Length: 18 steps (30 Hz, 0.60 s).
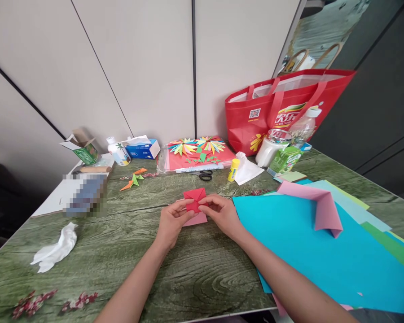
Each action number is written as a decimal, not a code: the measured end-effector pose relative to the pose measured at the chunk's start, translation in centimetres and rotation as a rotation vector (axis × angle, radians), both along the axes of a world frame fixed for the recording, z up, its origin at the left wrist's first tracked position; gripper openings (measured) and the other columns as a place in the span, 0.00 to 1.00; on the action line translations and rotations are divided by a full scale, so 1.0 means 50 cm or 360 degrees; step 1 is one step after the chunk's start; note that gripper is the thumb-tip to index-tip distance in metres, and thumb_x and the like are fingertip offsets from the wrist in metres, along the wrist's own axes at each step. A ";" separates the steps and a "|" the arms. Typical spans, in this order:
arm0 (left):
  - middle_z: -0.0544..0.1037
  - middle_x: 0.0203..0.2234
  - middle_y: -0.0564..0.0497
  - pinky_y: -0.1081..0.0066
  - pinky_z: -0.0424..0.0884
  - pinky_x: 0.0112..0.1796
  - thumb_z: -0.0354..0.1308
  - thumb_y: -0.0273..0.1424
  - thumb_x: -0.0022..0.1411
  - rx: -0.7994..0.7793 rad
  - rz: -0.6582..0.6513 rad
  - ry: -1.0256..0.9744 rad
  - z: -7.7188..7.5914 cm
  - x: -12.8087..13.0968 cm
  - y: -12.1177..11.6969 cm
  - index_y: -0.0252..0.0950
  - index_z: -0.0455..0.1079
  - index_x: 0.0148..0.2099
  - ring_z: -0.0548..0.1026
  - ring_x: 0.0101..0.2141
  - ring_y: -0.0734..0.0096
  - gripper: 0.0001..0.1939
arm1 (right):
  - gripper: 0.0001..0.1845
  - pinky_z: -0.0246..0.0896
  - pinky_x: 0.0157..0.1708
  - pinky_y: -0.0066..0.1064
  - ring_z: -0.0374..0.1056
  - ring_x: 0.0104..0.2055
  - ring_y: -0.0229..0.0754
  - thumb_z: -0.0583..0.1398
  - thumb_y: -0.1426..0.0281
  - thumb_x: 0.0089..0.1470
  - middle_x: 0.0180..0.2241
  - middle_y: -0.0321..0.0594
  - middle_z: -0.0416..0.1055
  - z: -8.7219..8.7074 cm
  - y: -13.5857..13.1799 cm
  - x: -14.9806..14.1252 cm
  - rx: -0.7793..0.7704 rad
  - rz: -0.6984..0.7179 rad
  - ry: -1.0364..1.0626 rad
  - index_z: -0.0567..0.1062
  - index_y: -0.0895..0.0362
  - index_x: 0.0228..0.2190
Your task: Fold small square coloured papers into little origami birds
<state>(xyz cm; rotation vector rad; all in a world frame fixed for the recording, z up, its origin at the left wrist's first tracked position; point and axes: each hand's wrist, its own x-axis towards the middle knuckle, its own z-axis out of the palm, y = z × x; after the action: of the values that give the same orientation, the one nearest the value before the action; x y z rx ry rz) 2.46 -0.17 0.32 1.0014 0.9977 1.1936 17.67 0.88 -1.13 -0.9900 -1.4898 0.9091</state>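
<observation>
Between my two hands is a small piece of folded red paper [195,194], its upper part showing crossing creases. My left hand [172,220] pinches its left side with thumb and fingers. From the right, my right hand [221,215] grips the other side, its thumb close to the left fingertips. A pink sheet of paper [198,219] lies on the table just beneath, partly covered by the red paper and my fingers. Beyond my hands lie black scissors [206,175] and a yellow glue stick [233,170].
Large blue paper [289,242] with a folded pink strip [326,211] covers the right side. Paper pinwheel shapes [197,146] lie at the back beside a red bag [252,121]. A crumpled tissue [57,249], orange-green paper pieces [134,180] and a tissue pack [141,149] are left.
</observation>
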 end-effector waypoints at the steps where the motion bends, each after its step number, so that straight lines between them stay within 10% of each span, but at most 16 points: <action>1: 0.79 0.31 0.47 0.61 0.72 0.40 0.66 0.28 0.40 -0.0011 -0.0002 -0.0014 0.000 0.000 0.000 0.33 0.73 0.37 0.76 0.32 0.64 0.17 | 0.06 0.60 0.29 0.30 0.64 0.30 0.39 0.61 0.67 0.45 0.28 0.39 0.70 0.000 0.000 0.000 0.0000 -0.0004 -0.0007 0.75 0.55 0.28; 18: 0.79 0.31 0.47 0.61 0.70 0.41 0.67 0.28 0.38 -0.0028 -0.0009 0.0101 0.009 0.004 -0.002 0.33 0.73 0.38 0.76 0.33 0.62 0.20 | 0.07 0.61 0.27 0.29 0.64 0.27 0.38 0.58 0.66 0.47 0.27 0.38 0.69 -0.003 0.001 0.003 -0.0020 -0.0023 -0.0033 0.74 0.55 0.28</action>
<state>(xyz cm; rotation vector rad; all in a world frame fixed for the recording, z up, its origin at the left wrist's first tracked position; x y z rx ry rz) 2.68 -0.29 0.76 1.0333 1.0526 1.1524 17.83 0.95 -1.27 -1.0209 -1.4940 0.9015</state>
